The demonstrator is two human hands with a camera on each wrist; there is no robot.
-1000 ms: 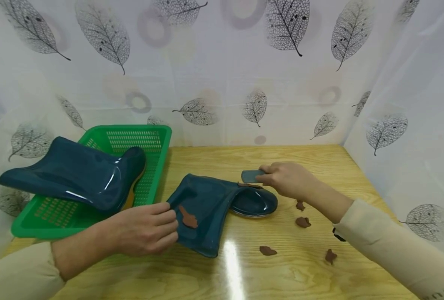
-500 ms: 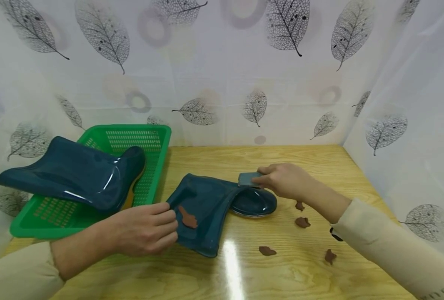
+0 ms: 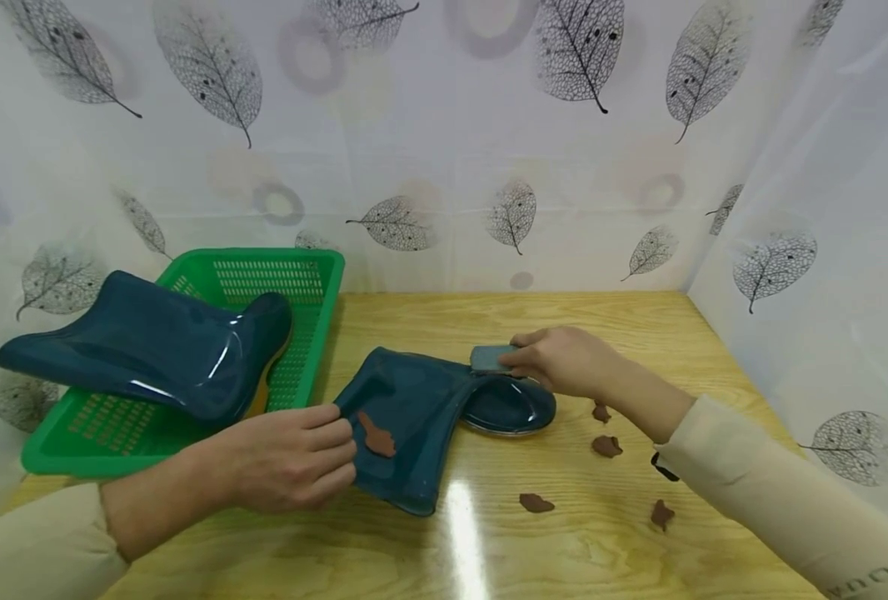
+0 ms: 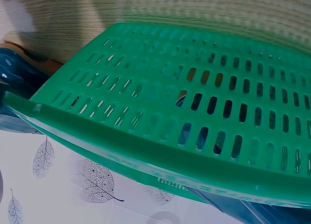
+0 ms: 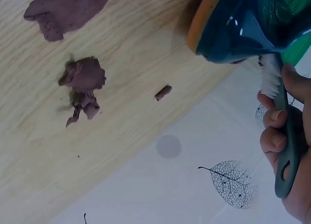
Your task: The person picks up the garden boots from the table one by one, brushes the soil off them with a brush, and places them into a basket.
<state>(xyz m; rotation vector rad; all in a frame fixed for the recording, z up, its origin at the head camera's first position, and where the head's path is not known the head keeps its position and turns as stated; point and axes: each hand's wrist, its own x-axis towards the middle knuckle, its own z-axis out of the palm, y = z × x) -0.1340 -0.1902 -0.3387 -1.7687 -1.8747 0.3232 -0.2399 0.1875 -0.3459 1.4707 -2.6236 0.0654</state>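
A dark teal rain boot lies on its side on the wooden table, a flat reddish-brown patch stuck to its shaft. My left hand grips the shaft's top rim between fingers and thumb. In my right hand is a grey-green scrubbing brush, held by its handle. Its white bristles are against the boot near the ankle in the right wrist view. The left wrist view does not show the left hand; a boot's edge appears at its left.
A green perforated basket stands at the left, with a second teal boot lying across it. Several reddish-brown clay-like scraps lie on the table right of the first boot. A leaf-patterned white sheet encloses the back and sides.
My right hand has moved the brush slightly left and down along the boot's ankle, over a dark strip seen there earlier. My left hand and the boot have stayed in place.
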